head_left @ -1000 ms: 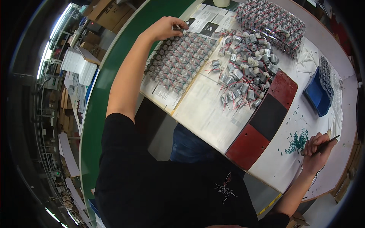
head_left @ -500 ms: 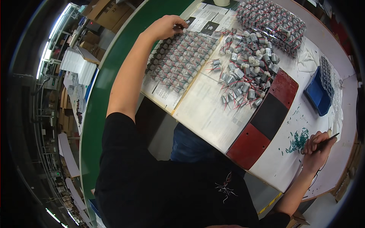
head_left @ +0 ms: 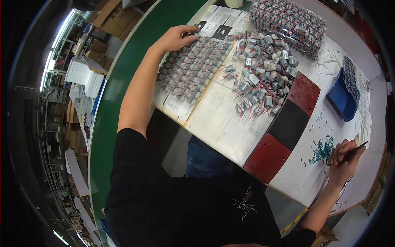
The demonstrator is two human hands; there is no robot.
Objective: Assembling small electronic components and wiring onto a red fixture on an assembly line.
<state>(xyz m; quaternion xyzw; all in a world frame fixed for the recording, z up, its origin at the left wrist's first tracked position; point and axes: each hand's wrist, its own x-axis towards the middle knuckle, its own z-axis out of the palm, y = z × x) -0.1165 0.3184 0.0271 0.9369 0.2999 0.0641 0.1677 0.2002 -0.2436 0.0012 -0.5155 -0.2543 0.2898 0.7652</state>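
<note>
My left hand point(head_left: 180, 38) is at the far-left corner of a clear plastic tray point(head_left: 193, 68) filled with rows of small grey motors with red wires. Its fingers reach forward with the thumb apart from them, and I make out nothing between them. Toward the right edge of the table, my right hand point(head_left: 343, 159) is closed around a slim dark pen-like tool point(head_left: 358, 148). Small green pieces point(head_left: 323, 150) lie scattered just left of that hand. A loose heap of motors point(head_left: 263, 72) with white ends and red wires sits right of the tray.
Stacked trays of motors point(head_left: 288, 24) stand at the back. A red and black mat point(head_left: 286, 125) crosses the white table point(head_left: 222, 131). A blue bin point(head_left: 342, 99) with an empty-looking clear tray point(head_left: 352, 78) leaning on it is at the right. A green surface point(head_left: 108, 119) lies leftward.
My left hand's fingers have straightened and the thumb has moved apart from them at the tray's far corner. The right hand keeps its grip on the tool. The whole view has shifted slightly.
</note>
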